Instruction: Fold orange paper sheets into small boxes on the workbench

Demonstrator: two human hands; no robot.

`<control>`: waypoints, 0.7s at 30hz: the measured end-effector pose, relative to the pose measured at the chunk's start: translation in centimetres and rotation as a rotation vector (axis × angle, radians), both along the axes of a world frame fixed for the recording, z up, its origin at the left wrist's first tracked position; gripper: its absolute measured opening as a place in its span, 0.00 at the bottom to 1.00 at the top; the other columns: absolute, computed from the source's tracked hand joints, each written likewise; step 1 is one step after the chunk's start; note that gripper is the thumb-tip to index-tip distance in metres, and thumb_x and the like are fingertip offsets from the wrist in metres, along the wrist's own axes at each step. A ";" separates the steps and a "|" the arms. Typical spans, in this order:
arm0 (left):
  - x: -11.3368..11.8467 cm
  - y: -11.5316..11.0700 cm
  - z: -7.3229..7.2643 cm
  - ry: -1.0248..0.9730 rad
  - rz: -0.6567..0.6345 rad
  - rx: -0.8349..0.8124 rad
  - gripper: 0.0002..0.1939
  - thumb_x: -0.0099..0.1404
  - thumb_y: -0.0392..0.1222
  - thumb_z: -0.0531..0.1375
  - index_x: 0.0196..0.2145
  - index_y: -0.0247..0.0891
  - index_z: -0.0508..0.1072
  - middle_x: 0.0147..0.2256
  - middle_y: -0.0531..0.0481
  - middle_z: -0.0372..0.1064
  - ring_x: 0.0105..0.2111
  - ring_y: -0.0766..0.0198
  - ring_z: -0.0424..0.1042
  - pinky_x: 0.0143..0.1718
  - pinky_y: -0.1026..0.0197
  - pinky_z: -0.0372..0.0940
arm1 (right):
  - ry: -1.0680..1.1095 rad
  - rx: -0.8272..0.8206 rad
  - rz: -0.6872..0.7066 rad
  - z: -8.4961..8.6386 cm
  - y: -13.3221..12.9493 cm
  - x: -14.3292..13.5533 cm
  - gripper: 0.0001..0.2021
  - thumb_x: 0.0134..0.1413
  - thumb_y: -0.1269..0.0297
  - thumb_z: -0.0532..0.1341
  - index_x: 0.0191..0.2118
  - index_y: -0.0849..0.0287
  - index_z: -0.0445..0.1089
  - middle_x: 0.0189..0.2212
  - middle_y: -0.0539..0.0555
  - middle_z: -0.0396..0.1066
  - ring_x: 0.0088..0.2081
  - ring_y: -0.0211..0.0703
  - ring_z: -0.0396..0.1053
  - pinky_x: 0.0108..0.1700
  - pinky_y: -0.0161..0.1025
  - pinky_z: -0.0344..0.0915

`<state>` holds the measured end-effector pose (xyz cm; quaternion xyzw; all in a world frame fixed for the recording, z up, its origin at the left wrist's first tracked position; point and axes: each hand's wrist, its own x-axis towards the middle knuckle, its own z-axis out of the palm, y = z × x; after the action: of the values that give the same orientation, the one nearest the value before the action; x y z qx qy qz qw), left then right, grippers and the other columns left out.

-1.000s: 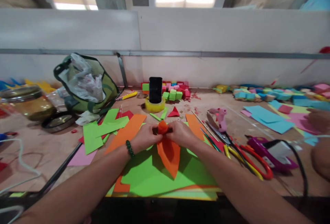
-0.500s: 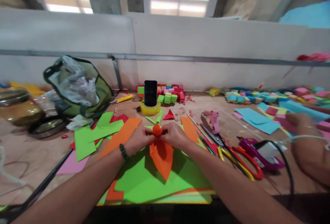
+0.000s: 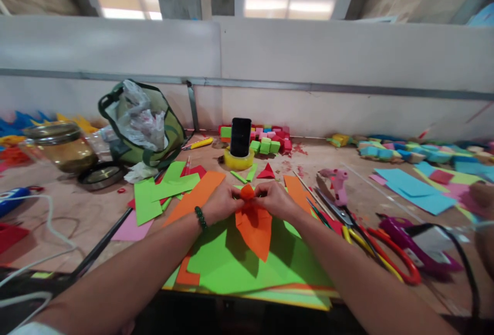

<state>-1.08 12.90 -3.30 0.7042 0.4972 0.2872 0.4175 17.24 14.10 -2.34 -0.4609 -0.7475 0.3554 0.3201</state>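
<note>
Between my two hands is a folded orange paper piece point(image 3: 254, 229), its pointed end hanging down toward me and a small tip sticking up above my fingers. My left hand point(image 3: 223, 202), with a dark green bead bracelet point(image 3: 200, 218) at the wrist, pinches it from the left. From the right, my right hand point(image 3: 276, 200) pinches the same piece near its narrow top. Below lies a stack of coloured sheets with a green sheet point(image 3: 227, 268) on top. Orange strips point(image 3: 294, 192) lie beside it, and a small red paper triangle point(image 3: 266, 171) sits just beyond my hands.
Scissors with red and yellow handles point(image 3: 393, 258), a pink glue gun point(image 3: 339, 186) and a purple glue gun point(image 3: 417, 245) lie to the right. A phone point(image 3: 241, 137) stands in a tape roll point(image 3: 238, 161). At left are a glass jar point(image 3: 64, 150) and a green bag point(image 3: 173, 131).
The view has turned left, so things sit further right in the picture. My hands keep their pinch on the orange paper. The other person's hand at right has mostly left view.
</note>
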 end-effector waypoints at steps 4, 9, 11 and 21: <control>-0.1 -0.2 0.1 0.102 0.031 0.066 0.12 0.52 0.42 0.59 0.29 0.33 0.80 0.19 0.54 0.66 0.20 0.69 0.59 0.22 0.67 0.52 | 0.116 -0.003 0.043 -0.4 0.3 -0.1 0.04 0.37 0.68 0.68 0.24 0.62 0.76 0.25 0.50 0.73 0.29 0.38 0.67 0.30 0.32 0.61; 0.0 -0.4 0.0 0.134 0.007 0.095 0.12 0.51 0.37 0.56 0.28 0.34 0.79 0.20 0.53 0.69 0.21 0.68 0.62 0.22 0.67 0.55 | 0.318 -0.097 0.002 1.5 -0.3 0.3 0.09 0.37 0.62 0.70 0.23 0.61 0.73 0.24 0.50 0.72 0.27 0.37 0.67 0.32 0.35 0.63; 0.1 -0.5 0.2 0.147 0.007 0.126 0.12 0.51 0.36 0.55 0.28 0.34 0.79 0.23 0.52 0.71 0.24 0.67 0.66 0.25 0.67 0.58 | 0.408 -0.078 -0.018 2.6 -0.5 0.7 0.11 0.40 0.58 0.69 0.26 0.60 0.73 0.26 0.51 0.73 0.30 0.38 0.68 0.35 0.36 0.64; 0.2 -0.8 0.8 0.194 0.021 0.108 0.12 0.50 0.38 0.56 0.29 0.34 0.80 0.20 0.52 0.67 0.22 0.68 0.62 0.23 0.68 0.56 | -0.204 -0.006 -0.002 1.0 -0.6 0.2 0.04 0.40 0.71 0.62 0.23 0.63 0.75 0.19 0.49 0.69 0.24 0.36 0.64 0.24 0.31 0.55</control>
<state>-0.88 12.12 -2.52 0.7450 0.5263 0.2485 0.3260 17.49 13.50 -1.37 -0.4964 -0.7748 0.3085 0.2411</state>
